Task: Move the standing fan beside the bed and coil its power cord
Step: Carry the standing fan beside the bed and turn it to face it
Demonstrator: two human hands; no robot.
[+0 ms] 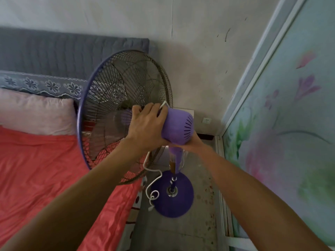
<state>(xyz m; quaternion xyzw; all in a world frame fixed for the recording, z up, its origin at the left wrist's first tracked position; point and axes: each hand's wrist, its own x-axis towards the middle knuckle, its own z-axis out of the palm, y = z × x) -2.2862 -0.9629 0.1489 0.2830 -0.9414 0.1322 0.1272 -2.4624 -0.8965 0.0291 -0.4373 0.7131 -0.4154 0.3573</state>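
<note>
A purple standing fan [178, 126] stands in the narrow gap between the bed [45, 169] and the right wall, its wire cage facing the bed. My left hand [147, 124] grips the front of the motor housing, just behind the cage. My right hand [192, 142] holds the underside of the housing where it meets the neck. The round purple base [181, 200] rests on the concrete floor. A white power cord [153, 178] hangs loose from my left hand, loops near the base, and ends in a plug by the base's left edge.
The bed has a red sheet, a pink pillow [36, 113] and a grey headboard [63, 53]. A floral sliding panel [282, 124] closes off the right side. A wall socket [207, 120] sits low on the back wall, next to a small white cabinet.
</note>
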